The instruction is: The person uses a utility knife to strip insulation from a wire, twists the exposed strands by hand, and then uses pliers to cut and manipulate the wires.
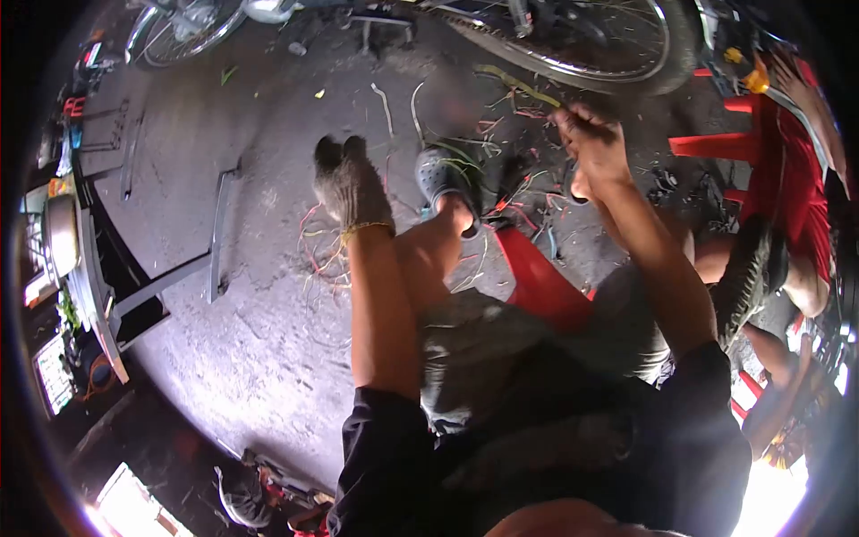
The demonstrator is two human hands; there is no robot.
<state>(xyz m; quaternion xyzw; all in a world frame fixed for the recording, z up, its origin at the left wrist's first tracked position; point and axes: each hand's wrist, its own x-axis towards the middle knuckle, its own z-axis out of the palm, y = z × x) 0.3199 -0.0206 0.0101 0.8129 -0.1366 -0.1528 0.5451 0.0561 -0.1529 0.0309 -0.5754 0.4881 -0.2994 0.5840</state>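
Note:
My left hand (351, 186), in a knitted grey glove with dark fingertips, hovers over the grey floor on the left of my foot. Its fingertips are apart and I see nothing between them. My right hand (592, 143) is bare and its fingers are closed at one end of a yellow-green wire (519, 85), which stretches away to the upper left. Beneath and between the hands, thin wires (322, 255) and colored scraps (528, 192) lie scattered. My foot in a grey clog (437, 174) rests among them.
A bicycle wheel (617, 76) stands ahead, with another wheel (183, 40) at upper left. A red plastic piece (537, 277) sits between my legs. A metal frame (215, 242) is on the left. At right are red stools (716, 146) and people, one in red clothing (796, 170).

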